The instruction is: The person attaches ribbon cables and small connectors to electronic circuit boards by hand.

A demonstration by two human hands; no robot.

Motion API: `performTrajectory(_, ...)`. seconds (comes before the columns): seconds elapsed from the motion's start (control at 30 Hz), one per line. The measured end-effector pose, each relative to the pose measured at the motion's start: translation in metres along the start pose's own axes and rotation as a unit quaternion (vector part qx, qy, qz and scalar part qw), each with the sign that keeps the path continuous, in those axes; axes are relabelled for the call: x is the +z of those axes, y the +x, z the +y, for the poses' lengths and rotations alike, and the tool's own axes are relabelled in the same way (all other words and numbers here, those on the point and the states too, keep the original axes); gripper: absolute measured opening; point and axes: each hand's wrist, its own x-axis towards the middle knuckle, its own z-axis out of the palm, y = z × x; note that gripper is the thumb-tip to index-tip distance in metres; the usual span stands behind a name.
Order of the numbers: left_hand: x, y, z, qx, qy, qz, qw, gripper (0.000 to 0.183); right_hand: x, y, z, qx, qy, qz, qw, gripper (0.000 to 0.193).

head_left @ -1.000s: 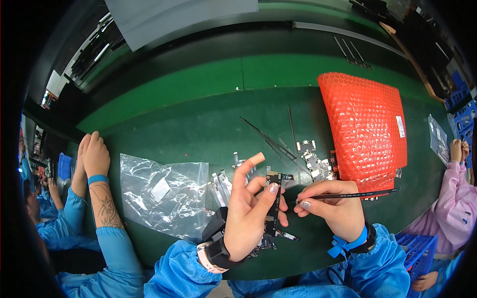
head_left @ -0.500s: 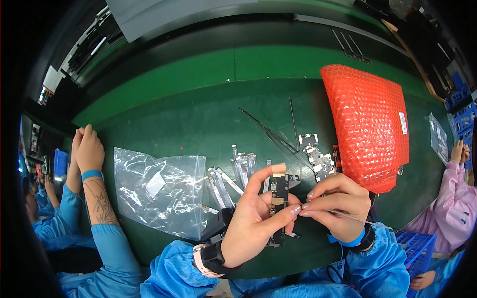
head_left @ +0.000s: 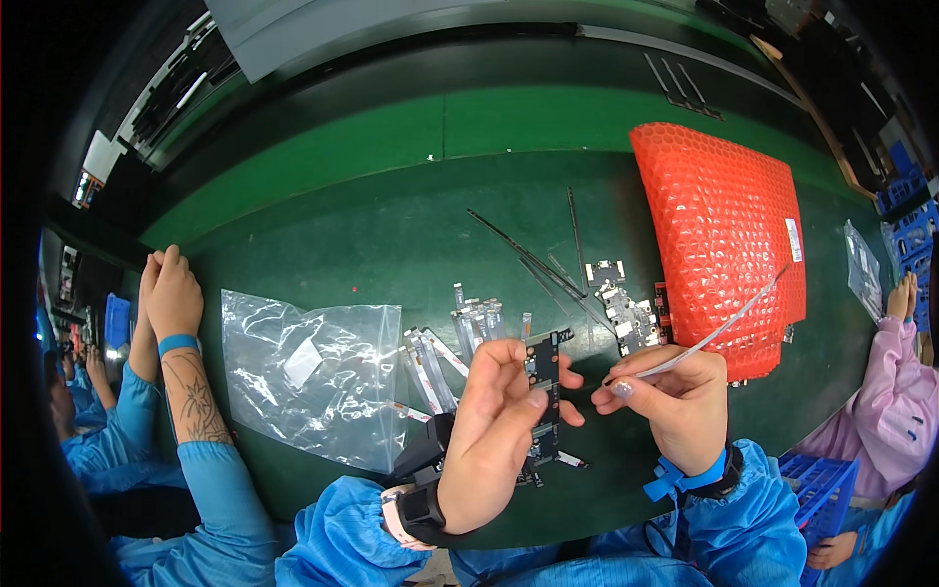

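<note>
My left hand (head_left: 486, 426) is closed on a narrow black circuit board (head_left: 544, 368) held upright over the front of the table, its thumb pressed across the board's face. To the right of it, my right hand (head_left: 680, 406) pinches one end of a thin, pale, shiny strip (head_left: 722, 331) between thumb and index finger. The strip's far end sticks up and to the right, in front of a red bubble-wrap package. A gap separates the right fingertips from the board. Fingers hide the middle of the board.
Flat ribbon cables (head_left: 430, 374), a clear plastic bag (head_left: 313, 382) and small circuit boards (head_left: 626, 315) lie on the green table. Thin black strips (head_left: 528, 256) lie beyond. The red bubble-wrap package (head_left: 719, 235) stands right. Co-workers' arms (head_left: 191, 396) and a pink sleeve (head_left: 888, 386) flank me.
My right hand has come away from the left thumb and board. The strip has swung from pointing low right to pointing up right. My left index finger, raised before, is now bent at the board.
</note>
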Motion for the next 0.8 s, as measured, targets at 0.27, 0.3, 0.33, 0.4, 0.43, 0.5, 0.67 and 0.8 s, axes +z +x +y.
performTrajectory(0.27, -0.006, 0.000, -0.003, 0.033, 0.055, -0.039, 0.997, 0.017, 0.001, 0.001, 0.003, 0.019, 0.070, -0.044, 0.996, 0.011)
performTrajectory(0.3, -0.006, -0.001, -0.005, 0.032, 0.055, -0.038, 0.997, 0.017, 0.002, 0.001, 0.007, 0.007, 0.061, -0.048, 0.997, 0.012)
performTrajectory(0.33, -0.007, -0.002, -0.008, 0.046, 0.072, -0.022, 0.996, 0.017, 0.002, 0.001, 0.009, -0.004, 0.053, -0.052, 0.997, 0.013)
performTrajectory(0.4, -0.007, -0.005, -0.012, 0.057, 0.089, -0.005, 0.994, 0.016, 0.005, 0.000, 0.011, -0.007, 0.049, -0.052, 0.997, 0.014)
performTrajectory(0.43, -0.007, -0.006, -0.012, 0.064, 0.086, -0.001, 0.994, 0.016, 0.007, -0.001, 0.012, -0.011, 0.046, -0.052, 0.998, 0.014)
performTrajectory(0.5, -0.005, -0.007, -0.013, 0.071, 0.083, 0.004, 0.994, 0.016, 0.009, -0.002, 0.012, -0.018, 0.043, -0.053, 0.998, 0.014)
performTrajectory(0.67, -0.001, -0.011, -0.013, 0.090, 0.048, 0.002, 0.995, 0.015, 0.014, -0.006, 0.012, -0.025, 0.054, -0.042, 0.997, 0.015)
performTrajectory(0.8, -0.002, -0.009, -0.020, 0.099, 0.037, -0.005, 0.994, 0.015, 0.012, -0.005, 0.015, -0.047, 0.023, -0.029, 0.998, 0.014)
